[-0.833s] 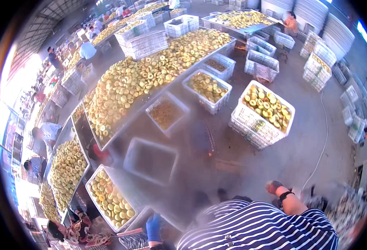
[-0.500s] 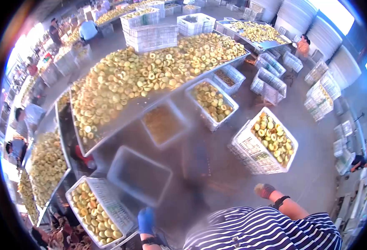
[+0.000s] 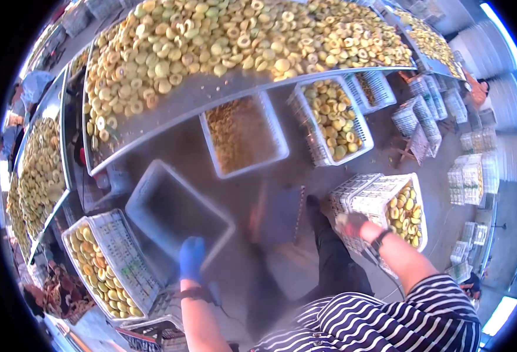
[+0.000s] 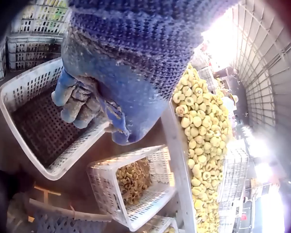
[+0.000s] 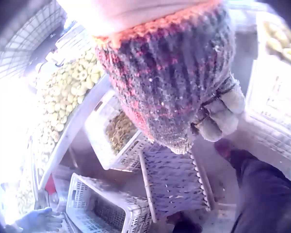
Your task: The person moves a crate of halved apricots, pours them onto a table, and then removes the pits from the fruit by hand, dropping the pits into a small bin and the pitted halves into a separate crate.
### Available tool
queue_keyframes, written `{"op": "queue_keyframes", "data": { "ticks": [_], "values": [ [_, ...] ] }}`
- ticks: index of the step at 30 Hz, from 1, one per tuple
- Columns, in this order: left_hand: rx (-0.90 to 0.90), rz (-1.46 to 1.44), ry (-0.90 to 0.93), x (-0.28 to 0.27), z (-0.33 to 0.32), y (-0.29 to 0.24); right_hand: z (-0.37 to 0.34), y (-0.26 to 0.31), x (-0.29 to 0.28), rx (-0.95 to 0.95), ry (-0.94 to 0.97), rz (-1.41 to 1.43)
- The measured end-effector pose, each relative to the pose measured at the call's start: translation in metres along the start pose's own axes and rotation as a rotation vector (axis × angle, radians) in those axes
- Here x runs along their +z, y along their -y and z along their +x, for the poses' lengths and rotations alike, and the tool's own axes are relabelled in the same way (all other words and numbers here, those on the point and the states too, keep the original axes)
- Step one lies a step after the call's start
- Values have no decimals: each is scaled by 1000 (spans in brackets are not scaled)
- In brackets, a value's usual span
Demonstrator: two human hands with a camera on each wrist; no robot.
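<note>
My left hand, in a blue coated glove, hangs with loosely bent fingers beside an empty white crate on the floor. In the left wrist view its fingers overlap that crate's rim, with nothing between them. My right hand wears a dark and reddish knitted glove. In the head view it overlaps the side of a white crate stack, whose upper crate holds yellow fruit halves. Seen from the right wrist, its fingers curl loosely and hold nothing.
A long metal table heaped with fruit halves runs across the front. Crates of scraps and fruit stand along it. Between my hands is a low woven seat. Another full fruit crate leans at the left.
The head view has tilted down and come nearer the table and crates. My left hand has passed from beside the full left crate to the empty one; my right hand has neared the right-hand stack.
</note>
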State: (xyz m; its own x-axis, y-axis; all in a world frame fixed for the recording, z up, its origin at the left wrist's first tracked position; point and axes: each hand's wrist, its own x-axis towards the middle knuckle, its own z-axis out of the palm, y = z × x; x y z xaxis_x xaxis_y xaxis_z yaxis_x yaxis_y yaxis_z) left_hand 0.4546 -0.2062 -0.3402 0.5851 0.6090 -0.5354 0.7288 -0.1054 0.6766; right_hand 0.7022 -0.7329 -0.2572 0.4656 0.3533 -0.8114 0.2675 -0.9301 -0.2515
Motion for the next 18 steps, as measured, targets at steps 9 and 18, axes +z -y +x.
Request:
{"op": "queue_keyframes", "data": {
  "ticks": [9,18],
  "values": [
    [-268,296,32,125,35,18,258,79,-35,-56,134,-550],
    [-138,196,-61,234,101,101,321,2,59,99,409,-352]
  ]
}}
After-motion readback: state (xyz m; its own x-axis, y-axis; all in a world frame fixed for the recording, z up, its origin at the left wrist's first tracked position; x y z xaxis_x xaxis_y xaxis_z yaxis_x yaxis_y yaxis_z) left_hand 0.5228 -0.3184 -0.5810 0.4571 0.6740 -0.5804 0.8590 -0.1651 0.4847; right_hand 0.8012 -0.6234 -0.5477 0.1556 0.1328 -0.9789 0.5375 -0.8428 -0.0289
